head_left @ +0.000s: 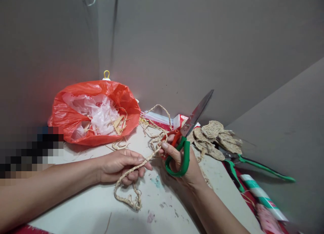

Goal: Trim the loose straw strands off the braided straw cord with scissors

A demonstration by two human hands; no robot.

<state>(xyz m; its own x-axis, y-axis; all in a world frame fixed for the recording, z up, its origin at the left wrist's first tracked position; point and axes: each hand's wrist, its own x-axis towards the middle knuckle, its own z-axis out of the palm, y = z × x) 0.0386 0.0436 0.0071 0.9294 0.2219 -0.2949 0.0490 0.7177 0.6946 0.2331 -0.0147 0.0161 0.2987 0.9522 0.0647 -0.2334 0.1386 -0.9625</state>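
Above the pale desk (88, 207), a thin braided tan straw cord (152, 155) slants straight up and rightward from the pinching left hand (118, 164) to the right hand (193, 170), which pinches it while holding red-and-green-handled steel scissors (186, 154), blades pointing away.

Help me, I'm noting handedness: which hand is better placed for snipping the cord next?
Probably the right hand: it carries the scissors, though their blades point away from the cord between the hands. The left hand, holding the cord without any tool, seems better suited to steadying.
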